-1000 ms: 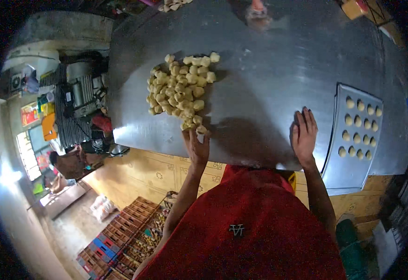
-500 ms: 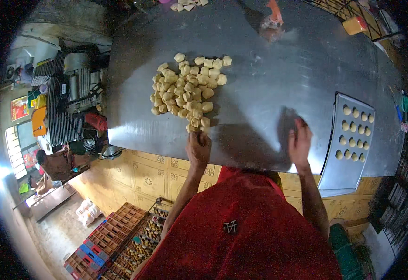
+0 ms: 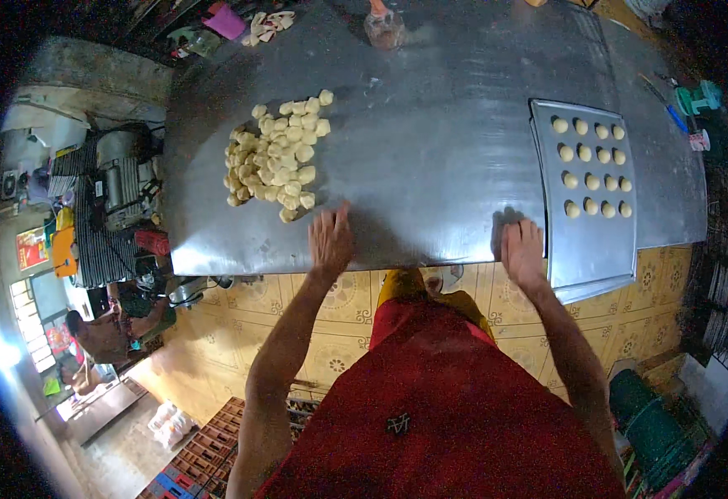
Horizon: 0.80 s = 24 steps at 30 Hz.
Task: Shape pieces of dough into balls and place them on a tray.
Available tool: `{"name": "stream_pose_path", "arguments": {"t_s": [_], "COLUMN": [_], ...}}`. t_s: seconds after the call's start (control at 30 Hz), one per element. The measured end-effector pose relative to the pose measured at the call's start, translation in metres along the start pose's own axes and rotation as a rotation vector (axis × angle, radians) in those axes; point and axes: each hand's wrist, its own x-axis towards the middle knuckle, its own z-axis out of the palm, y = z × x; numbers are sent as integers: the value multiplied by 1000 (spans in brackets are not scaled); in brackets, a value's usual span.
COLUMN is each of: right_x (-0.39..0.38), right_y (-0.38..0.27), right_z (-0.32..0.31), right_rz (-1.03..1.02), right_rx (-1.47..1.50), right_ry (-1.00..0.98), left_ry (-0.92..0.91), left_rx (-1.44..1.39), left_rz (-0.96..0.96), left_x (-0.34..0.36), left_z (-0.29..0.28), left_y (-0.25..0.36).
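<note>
My left hand [image 3: 331,241] is low over the steel table [image 3: 430,158], palm down near the front edge. Its fingers are stretched and apart, and no dough shows in them; the space under the palm is hidden. To its upper left lies a heap of pale dough pieces [image 3: 277,154]. My right hand [image 3: 524,251] is by the front edge, beside the metal tray [image 3: 590,245]. Its fingers curl down, and whatever they may hold is hidden. Round dough balls [image 3: 584,153] sit in rows on the tray, whose near end juts past the table edge.
At the far side are a plastic bag [image 3: 385,32] and a pink item [image 3: 224,22]. A blue-handled tool [image 3: 677,119] and a green object [image 3: 697,98] are at the far right. Another person [image 3: 106,337] is at the left; crates [image 3: 206,457] stand lower left.
The view has shifted, so the heap and tray sit further left in it. My left hand has come away from the heap's near end. My right hand's fingers have curled downward.
</note>
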Motion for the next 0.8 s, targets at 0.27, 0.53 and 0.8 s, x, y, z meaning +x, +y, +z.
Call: {"name": "stream_pose_path", "arguments": {"t_s": [0.27,0.53,0.8], "right_x": [57,76,84], "right_y": [-16,-11,-7], "right_z": [38,47,38], "right_rz": [-12,113,106], "right_rx": [239,51,303], "right_ry": [203,323,214], "left_ry": [-58,286,116], "left_rx": [-344,-31,-242], "left_rz": [-260,-161,-44], "left_x": [30,60,81], "left_z": [28,34,30], "left_y": [41,35,40]}}
